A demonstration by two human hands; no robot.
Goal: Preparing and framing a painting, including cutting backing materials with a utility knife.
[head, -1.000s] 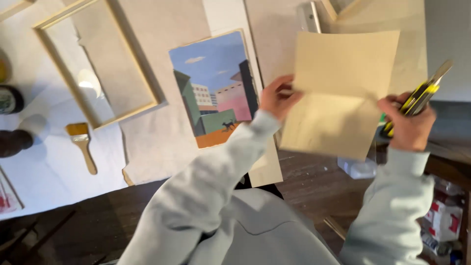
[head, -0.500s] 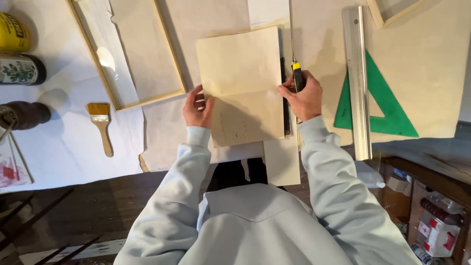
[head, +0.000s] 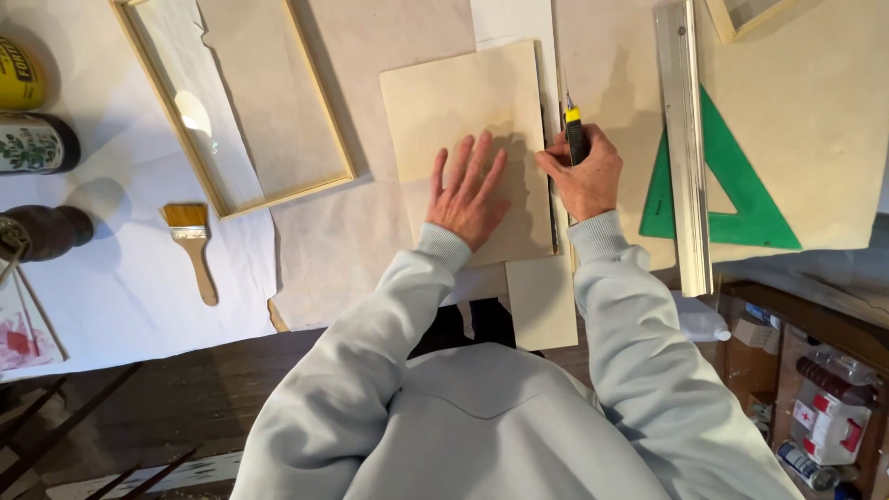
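Wooden frame [head: 231, 111] lying tilted on white sheet [head: 120, 287] at my far left. Paintbrush [head: 194, 248] resting just below frame's corner, bristles pointing away from me. Yellow can [head: 20, 74], patterned tin [head: 37, 143] and dark brown jar [head: 46, 231] lying along left edge. Metal straightedge [head: 685, 148] running upright at my right, overlapping green set square [head: 732, 185]. Second frame corner [head: 741, 17] peeking in top right. Boxes and bottles [head: 824, 417] sitting below tabletop, lower right.
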